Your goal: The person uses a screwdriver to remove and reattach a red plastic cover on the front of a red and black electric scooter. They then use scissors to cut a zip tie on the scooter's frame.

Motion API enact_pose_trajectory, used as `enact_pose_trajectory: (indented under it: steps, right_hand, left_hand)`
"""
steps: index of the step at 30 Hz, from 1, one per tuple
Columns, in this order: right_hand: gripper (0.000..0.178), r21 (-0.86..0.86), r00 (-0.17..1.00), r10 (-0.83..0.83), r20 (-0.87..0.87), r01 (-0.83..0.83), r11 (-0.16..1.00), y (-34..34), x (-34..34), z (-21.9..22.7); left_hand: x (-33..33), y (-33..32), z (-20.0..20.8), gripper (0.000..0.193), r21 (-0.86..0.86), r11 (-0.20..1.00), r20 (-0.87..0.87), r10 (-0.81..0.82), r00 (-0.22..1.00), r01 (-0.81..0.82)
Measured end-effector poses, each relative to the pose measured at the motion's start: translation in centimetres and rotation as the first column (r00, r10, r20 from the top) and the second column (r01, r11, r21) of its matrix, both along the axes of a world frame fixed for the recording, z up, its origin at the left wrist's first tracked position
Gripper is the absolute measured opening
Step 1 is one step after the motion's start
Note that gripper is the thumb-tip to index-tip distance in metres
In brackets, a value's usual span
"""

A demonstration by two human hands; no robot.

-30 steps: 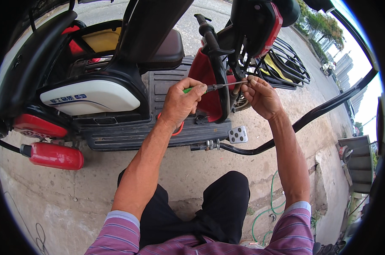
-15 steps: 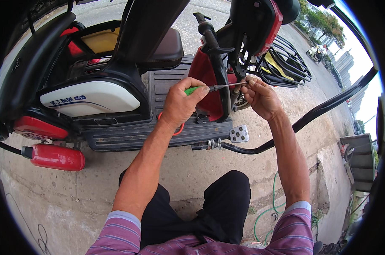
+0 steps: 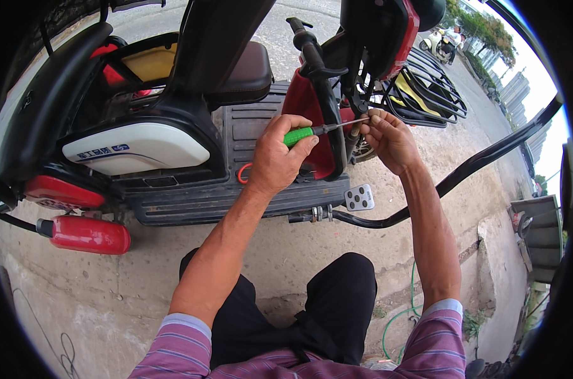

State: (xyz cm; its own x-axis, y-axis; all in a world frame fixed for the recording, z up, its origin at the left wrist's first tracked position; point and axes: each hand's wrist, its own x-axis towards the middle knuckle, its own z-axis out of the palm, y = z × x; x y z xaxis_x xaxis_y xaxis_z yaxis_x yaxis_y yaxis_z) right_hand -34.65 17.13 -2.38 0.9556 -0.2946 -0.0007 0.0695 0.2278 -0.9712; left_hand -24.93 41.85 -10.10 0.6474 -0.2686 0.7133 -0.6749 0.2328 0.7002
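Observation:
My left hand (image 3: 275,158) is closed around the green handle of a screwdriver (image 3: 298,136). Its thin metal shaft points to the right. At the shaft's tip, the thumb and fingertips of my right hand (image 3: 391,140) pinch together; whatever small thing may be between them is too small to make out. Both hands are in front of the red front panel (image 3: 299,104) of a three-wheeled vehicle, below its black handlebar grip (image 3: 307,49). Behind my left hand, an orange-red ring (image 3: 242,174) lies on the ribbed black footboard (image 3: 236,203).
A black tube (image 3: 466,174) curves past my right forearm, near a metal pedal (image 3: 360,198). To the left are a white side panel (image 3: 135,150), a dark seat (image 3: 252,71) and a red cylinder (image 3: 90,235). A wire rack (image 3: 435,88) is beyond; a green hose (image 3: 387,325) crosses the ground.
My left hand has shifted slightly right and its grip has altered, baring more of the green handle. My right hand stays at the tip. The scooter in the background appears further left.

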Motion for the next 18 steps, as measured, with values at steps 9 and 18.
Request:
enact_pose_trajectory:
  steps: [9,18]
  right_hand:
    - [0.028,0.005,0.976,-0.215,0.042,0.215,0.977,2.4,3.2,0.1]
    - [0.021,0.069,0.920,-0.384,0.074,0.380,0.923,1.5,7.5,0.2]
  left_hand:
    - [-0.1,-2.5,-1.5,0.029,-0.642,0.728,-0.615,-0.676,0.407,0.240]
    - [4.1,-6.7,-1.2,0.031,-0.627,0.717,-0.556,-0.685,0.471,0.303]
